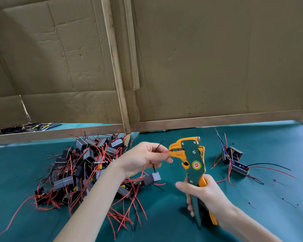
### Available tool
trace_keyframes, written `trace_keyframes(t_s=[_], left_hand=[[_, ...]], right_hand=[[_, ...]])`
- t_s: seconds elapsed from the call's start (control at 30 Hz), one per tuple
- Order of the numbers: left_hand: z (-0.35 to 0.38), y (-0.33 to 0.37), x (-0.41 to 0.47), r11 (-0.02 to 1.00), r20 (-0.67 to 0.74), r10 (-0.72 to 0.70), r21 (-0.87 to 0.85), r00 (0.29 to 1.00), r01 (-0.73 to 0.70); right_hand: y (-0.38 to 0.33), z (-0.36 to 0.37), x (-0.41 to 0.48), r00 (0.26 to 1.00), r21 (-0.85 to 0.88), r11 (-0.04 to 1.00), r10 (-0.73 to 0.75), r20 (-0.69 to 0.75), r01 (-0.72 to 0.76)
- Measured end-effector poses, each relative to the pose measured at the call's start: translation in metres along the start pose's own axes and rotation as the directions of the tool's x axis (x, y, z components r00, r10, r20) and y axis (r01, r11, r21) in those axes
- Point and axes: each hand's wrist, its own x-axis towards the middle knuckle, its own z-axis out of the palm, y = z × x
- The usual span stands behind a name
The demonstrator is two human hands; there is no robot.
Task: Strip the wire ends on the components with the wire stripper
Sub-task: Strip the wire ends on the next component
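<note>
My right hand (205, 194) grips the handles of a green and orange wire stripper (192, 161), held upright with its orange jaws pointing left. My left hand (143, 158) pinches a red wire (165, 152) and a black wire; the red wire's tip sits in the stripper's jaws. A small grey block component (152, 179) hangs from these wires just below my left hand, above the green table.
A large pile of grey components with red and black wires (87, 168) lies left of centre on the green table mat (252, 215). A small group of components (234, 159) lies at the right. Cardboard walls with wooden battens (115, 67) stand behind. Wire scraps (287, 201) dot the right side.
</note>
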Motion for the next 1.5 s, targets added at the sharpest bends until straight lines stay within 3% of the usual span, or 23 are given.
trace_keyframes(t_s=[0.1, 0.2, 0.3, 0.5, 1.03, 1.2, 1.5], left_hand=[[0.003, -0.012, 0.007, 0.999, -0.128, 0.031, -0.012, 0.991, -0.033], [0.008, -0.028, 0.016, 0.994, -0.306, 0.04, 0.106, 0.951, -0.008], [0.019, -0.042, 0.024, 0.974, -0.418, 0.137, 0.223, 0.898, -0.044], [0.028, -0.045, 0.026, 0.966, -0.534, 0.245, 0.06, 0.809, -0.252], [0.015, 0.004, 0.0, 0.91, -0.289, 0.397, 0.248, 0.871, -0.332], [0.014, 0.014, -0.008, 0.897, -0.203, 0.369, 0.334, 0.907, -0.29], [0.01, 0.02, -0.013, 0.91, -0.134, 0.294, 0.343, 0.946, -0.234]], right_hand=[[-0.004, -0.007, 0.005, 0.996, 0.176, 0.984, -0.022, 0.085, 0.007], [-0.006, -0.016, 0.011, 0.999, 0.227, 0.974, -0.034, 0.043, 0.023], [-0.008, -0.025, 0.013, 1.0, 0.237, 0.971, -0.029, -0.011, 0.03], [-0.008, -0.025, 0.013, 1.0, 0.212, 0.977, -0.018, -0.009, 0.02], [-0.016, -0.017, 0.001, 0.975, 0.13, 0.992, -0.036, 0.217, 0.008], [-0.017, -0.015, -0.001, 0.969, 0.122, 0.992, -0.051, 0.241, 0.022], [-0.018, -0.015, -0.002, 0.96, 0.071, 0.997, -0.048, 0.277, 0.03]])
